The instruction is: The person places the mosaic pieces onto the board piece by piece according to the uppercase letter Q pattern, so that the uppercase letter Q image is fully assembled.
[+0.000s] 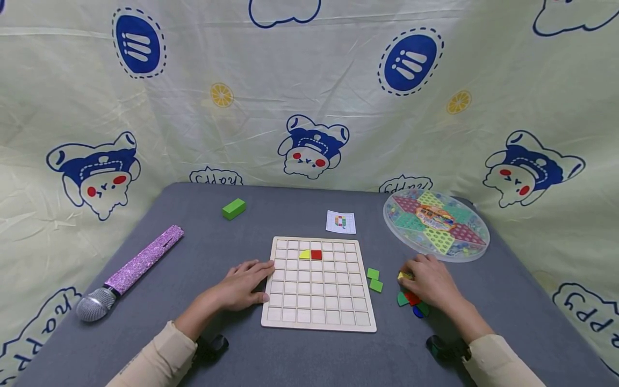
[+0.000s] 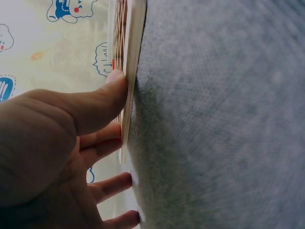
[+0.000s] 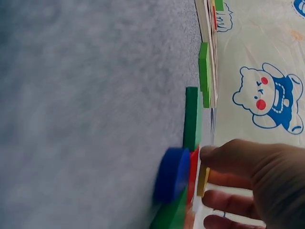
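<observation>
A pale wooden grid board (image 1: 319,301) lies mid-table, with a yellow piece (image 1: 304,254) and a red square tile (image 1: 316,255) in its upper cells. My left hand (image 1: 244,285) rests along the board's left edge, fingers extended; the thumb (image 2: 114,95) touches the rim in the left wrist view. To the right, my right hand (image 1: 432,282) pinches a yellow block (image 3: 203,180) between thumb and fingers. Beneath and beside that hand lie a red piece (image 1: 412,299), green pieces (image 1: 402,299) and a blue rounded piece (image 3: 171,174), partly hidden by it.
Two green tiles (image 1: 373,274) lie between board and right hand. Behind are a printed pattern card (image 1: 340,222), a green block (image 1: 234,209) and a round clear case (image 1: 401,226) with a star pattern. A glittery pink microphone (image 1: 140,263) lies at the left.
</observation>
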Demonstrator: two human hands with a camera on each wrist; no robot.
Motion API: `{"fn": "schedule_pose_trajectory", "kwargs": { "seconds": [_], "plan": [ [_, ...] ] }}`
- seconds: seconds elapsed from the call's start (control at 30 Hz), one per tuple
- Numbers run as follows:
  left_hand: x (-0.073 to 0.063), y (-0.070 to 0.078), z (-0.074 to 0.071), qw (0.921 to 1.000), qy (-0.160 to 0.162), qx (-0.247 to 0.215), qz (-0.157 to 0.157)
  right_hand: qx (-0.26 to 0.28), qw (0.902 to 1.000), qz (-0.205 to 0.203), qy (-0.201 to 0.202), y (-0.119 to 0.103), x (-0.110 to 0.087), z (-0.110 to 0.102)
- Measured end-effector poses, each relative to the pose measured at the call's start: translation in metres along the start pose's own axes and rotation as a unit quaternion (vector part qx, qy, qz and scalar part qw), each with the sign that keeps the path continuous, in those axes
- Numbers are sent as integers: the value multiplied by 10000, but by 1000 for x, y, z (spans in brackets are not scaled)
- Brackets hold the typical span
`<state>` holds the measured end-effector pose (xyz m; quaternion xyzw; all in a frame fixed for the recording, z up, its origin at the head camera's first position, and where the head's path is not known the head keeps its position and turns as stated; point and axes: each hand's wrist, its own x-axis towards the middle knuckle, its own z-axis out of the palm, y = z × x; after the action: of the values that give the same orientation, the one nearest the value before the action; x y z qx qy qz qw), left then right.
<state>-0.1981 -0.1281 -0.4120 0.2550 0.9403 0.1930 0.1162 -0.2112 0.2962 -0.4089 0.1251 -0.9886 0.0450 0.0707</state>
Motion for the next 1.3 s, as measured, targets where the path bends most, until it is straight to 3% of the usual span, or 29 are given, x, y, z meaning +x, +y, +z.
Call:
{"fn": "schedule_pose_trajectory", "kwargs": {
  "seconds": [0.57,0.77,0.93,1.1,1.3],
  "plan": [
    [0,1,-1,10000,-1,-2,-21,269,9908,-1323,129,-56,41,1],
    [0,0,-1,10000,-7,-23,15,231,9802,-1965,-53,-75,66,5],
    [0,-1,0,9999,24,-69,102,-101,9697,-2441,-78,-83,85,8],
    [0,-2,1,9998,48,-80,153,-297,9621,-2700,-231,-87,96,13],
    [0,-2,0,9999,32,-64,79,-383,9551,-2936,-69,-89,99,16]
  ]
}}
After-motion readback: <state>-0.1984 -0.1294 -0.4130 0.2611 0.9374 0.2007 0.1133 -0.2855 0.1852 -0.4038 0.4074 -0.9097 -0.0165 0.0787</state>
